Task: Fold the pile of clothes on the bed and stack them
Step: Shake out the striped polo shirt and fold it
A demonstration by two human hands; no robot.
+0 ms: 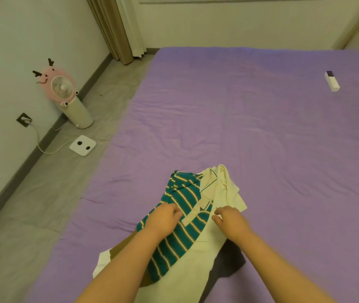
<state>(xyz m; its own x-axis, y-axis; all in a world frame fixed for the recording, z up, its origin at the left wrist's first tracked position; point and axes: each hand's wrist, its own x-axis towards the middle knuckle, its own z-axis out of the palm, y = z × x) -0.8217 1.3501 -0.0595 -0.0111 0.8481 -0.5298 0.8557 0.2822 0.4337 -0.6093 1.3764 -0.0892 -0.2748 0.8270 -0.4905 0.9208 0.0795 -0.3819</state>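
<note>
A small pile of clothes lies at the near edge of the purple bed (250,119). On top is a teal shirt with pale stripes (183,200). Beside and under it lies a cream shirt with a dark-trimmed collar (220,189). A dark grey garment (228,263) and a brown one (121,248) show underneath. My left hand (163,219) rests on the striped shirt with its fingers curled at the fabric. My right hand (231,219) is over the cream shirt, fingers bent; whether it grips the cloth is not clear.
A white remote (332,81) lies far right on the bed. On the floor to the left stand a pink deer-shaped fan (64,90) and a white scale (83,145), with a cable running to a wall socket (24,120). Curtains (117,27) hang at the back.
</note>
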